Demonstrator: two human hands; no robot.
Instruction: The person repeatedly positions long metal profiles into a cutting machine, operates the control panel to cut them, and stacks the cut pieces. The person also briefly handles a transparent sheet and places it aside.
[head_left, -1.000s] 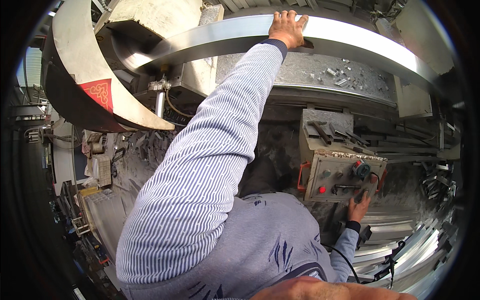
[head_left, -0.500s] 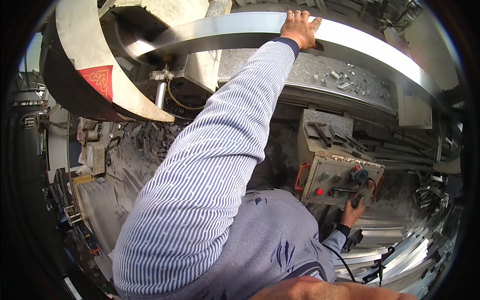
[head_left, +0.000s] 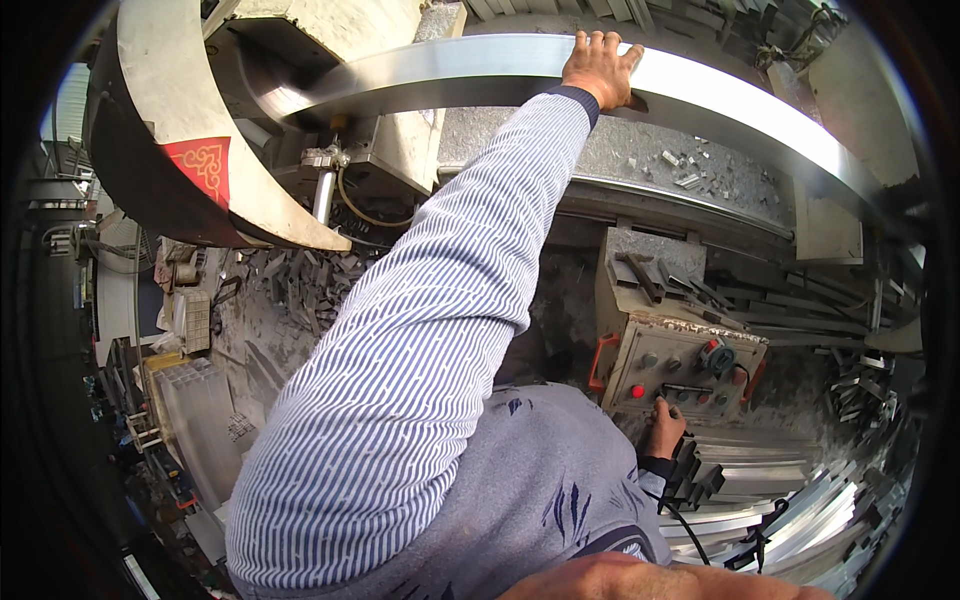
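Observation:
A long, shiny aluminium profile [head_left: 740,92] runs across the top, its left end beside a large cream-and-black curved machine guard [head_left: 270,190]. My left hand [head_left: 598,70] grips this bar near its middle, fingers laid over the top and thumb to the right. Low on the right, my right hand [head_left: 664,430] is at the lower left of a control panel [head_left: 690,352], its fingers curled. A fingertip meets the panel below and right of a red button [head_left: 637,391]; what it touches is too small to make out.
Metal offcuts [head_left: 690,170] lie on the machine bed. Dark bars [head_left: 645,275] rest on the control box. Long profiles [head_left: 770,520] are stacked at the lower right. More scraps [head_left: 300,285] cover the floor at left, near a stack of pale profiles [head_left: 200,400].
My right hand has moved left along the panel's lower edge, from its right part to near the red button. My left hand stays on the aluminium profile.

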